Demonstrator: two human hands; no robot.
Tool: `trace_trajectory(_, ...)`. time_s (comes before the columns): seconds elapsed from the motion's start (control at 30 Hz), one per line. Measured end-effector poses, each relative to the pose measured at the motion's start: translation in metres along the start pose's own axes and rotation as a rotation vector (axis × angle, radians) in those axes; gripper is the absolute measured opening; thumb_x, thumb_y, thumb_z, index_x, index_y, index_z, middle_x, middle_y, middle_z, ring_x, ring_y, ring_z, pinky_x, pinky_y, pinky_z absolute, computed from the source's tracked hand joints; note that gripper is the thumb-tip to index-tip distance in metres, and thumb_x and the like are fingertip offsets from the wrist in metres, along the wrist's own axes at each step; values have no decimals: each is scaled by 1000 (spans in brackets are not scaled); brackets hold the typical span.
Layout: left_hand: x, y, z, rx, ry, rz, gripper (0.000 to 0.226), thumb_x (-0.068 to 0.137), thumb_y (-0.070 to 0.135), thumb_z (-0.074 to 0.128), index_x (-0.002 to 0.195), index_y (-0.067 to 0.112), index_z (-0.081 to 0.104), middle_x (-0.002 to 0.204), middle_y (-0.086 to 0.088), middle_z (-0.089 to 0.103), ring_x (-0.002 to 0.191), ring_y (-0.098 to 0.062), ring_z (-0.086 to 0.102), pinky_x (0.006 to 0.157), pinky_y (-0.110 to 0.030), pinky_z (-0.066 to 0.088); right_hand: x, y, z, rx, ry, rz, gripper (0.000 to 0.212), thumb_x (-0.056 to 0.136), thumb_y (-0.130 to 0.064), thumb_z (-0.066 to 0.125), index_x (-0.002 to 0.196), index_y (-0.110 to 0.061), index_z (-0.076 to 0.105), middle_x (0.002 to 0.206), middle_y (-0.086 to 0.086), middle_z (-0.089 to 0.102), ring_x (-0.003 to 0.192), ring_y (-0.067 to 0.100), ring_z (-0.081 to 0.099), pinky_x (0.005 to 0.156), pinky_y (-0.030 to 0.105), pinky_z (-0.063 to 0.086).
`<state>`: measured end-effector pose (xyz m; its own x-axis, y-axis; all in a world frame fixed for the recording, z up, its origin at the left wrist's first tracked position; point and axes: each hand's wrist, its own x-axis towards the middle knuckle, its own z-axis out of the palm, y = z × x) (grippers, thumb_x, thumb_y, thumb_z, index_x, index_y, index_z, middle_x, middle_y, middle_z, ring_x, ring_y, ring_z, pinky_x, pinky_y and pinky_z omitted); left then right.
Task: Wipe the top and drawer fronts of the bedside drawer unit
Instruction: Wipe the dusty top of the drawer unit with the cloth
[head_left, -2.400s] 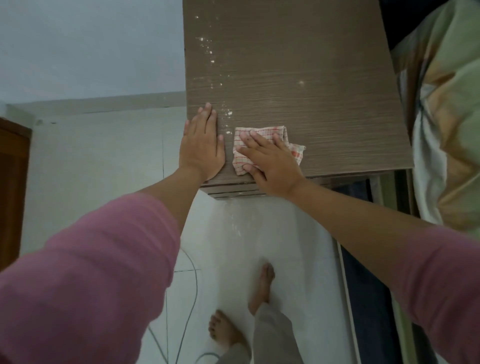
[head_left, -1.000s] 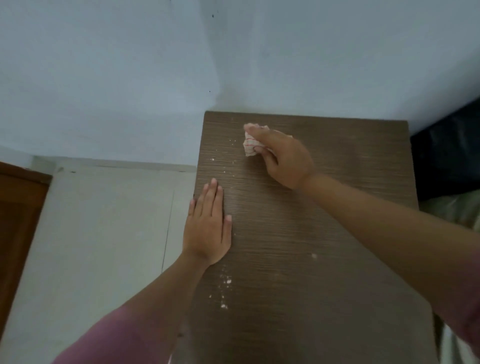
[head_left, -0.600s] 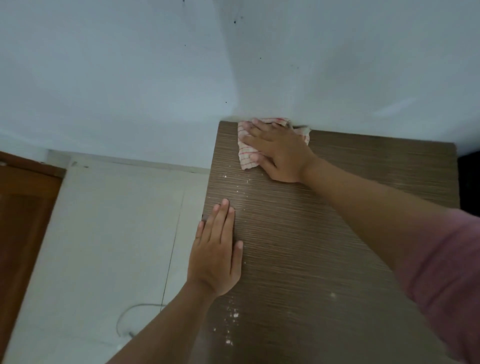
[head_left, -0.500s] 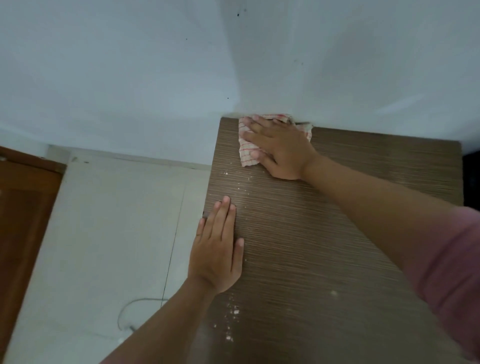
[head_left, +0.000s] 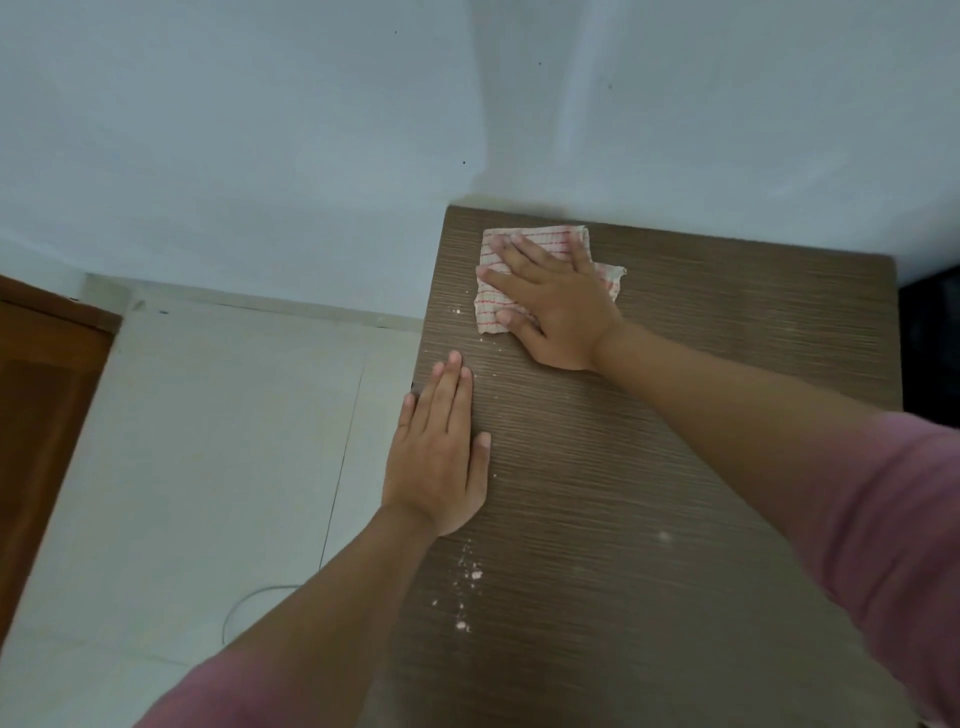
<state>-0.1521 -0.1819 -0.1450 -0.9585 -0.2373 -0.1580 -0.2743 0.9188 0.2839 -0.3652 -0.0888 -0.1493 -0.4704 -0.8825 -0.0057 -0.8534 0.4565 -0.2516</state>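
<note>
Flat-palmed right hand (head_left: 558, 306) presses checked cloth (head_left: 540, 247) at unit top (head_left: 701, 415), far-left corner; left hand (head_left: 439, 457) flat, empty, bracing. Risk: sweep scatters white crumbs (head_left: 467, 577) floorward.

A pale blue wall (head_left: 260, 130) fills the view beyond the hands, meeting a cream tiled floor (head_left: 208, 441) off to their left. A brown wooden door (head_left: 36, 415) stands at the far left, and a thin white cable (head_left: 249, 597) (only a loop shows) lies on the floor.

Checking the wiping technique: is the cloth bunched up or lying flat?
Flat: the cloth lies spread on the unit's top under the right hand.
</note>
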Motion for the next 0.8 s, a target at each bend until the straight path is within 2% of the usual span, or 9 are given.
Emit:
trace_trajectory(0.13,0,0,2,-52,57,-13,62,91,32,24,146,7,14,157,-7,6,144,-17,0,114,-35,-2,-22,-20,6,16,30,34,49,95,-43,36,142,-32,33,156,-4,20,144,16,12,110,58,-5)
trace_trajectory(0.33,-2,-4,1,-164,139,12,57,92,20,36,144,3,20,156,-11,13,144,-21,8,111,-37,3,-61,-58,17,14,65,103,48,95,-43,35,142,-32,33,156,-4,20,144,16,12,110,54,-8)
trace_trajectory(0.43,-15,-5,0,-176,146,49,56,92,18,38,144,3,22,155,-13,16,143,-24,12,111,-38,5,-82,-80,21,17,70,140,50,94,-44,30,142,-31,34,155,-2,22,144,16,13,111,57,-2)
trace_trajectory(0.57,-66,-11,2,-162,129,115,54,91,17,41,142,2,27,154,-13,19,143,-25,14,111,-42,9,-116,-115,28,19,77,181,51,93,-44,30,142,-31,34,155,-1,24,144,16,14,112,55,-3)
trace_trajectory(0.8,-165,-34,15,-136,45,172,57,91,20,45,142,2,28,155,-12,17,143,-25,13,110,-44,7,-164,-164,46,5,106,228,52,92,-47,26,141,-31,34,155,-3,22,144,15,13,112,55,-3)
